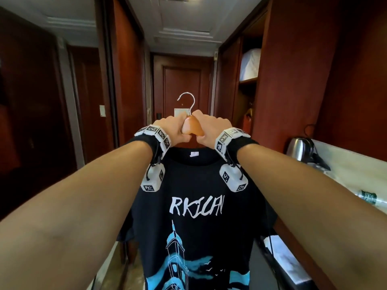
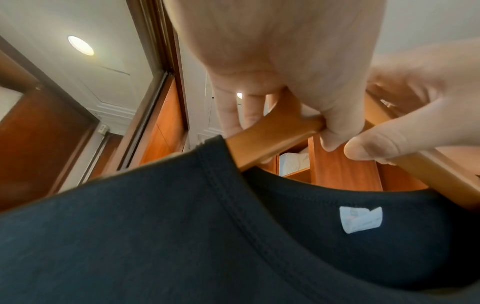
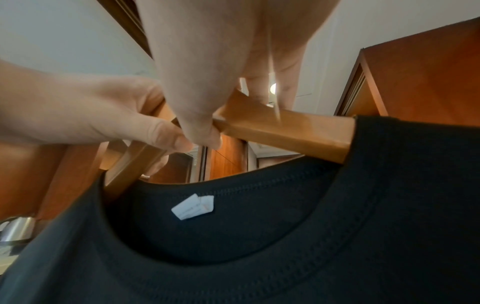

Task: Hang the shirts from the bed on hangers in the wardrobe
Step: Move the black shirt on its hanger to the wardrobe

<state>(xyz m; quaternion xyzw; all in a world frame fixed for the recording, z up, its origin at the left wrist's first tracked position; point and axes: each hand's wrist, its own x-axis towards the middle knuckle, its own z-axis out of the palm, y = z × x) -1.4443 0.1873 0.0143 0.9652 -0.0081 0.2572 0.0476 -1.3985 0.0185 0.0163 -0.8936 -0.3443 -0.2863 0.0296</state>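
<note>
While both arms are stretching forward, the left hand point(image 1: 174, 128) and right hand point(image 1: 210, 127) are gripping the wooden hanger point(image 1: 191, 126) at its peak, fingers curled round the wood, thumbs pinching underneath. The black shirt point(image 1: 196, 216) is hanging on it in mid-air, in the corridor between dark wood panels. The open wardrobe point(image 1: 248, 80) is standing ahead to the right, well apart from the metal hook point(image 1: 187, 102). A kettle point(image 1: 298, 148) is sitting on the counter point(image 1: 354, 164) at right, clear of the shirt's edge. Wrist views are showing the white neck label point(image 3: 193, 206) and collar stitching close up; only the head view is showing the printed front.
</note>
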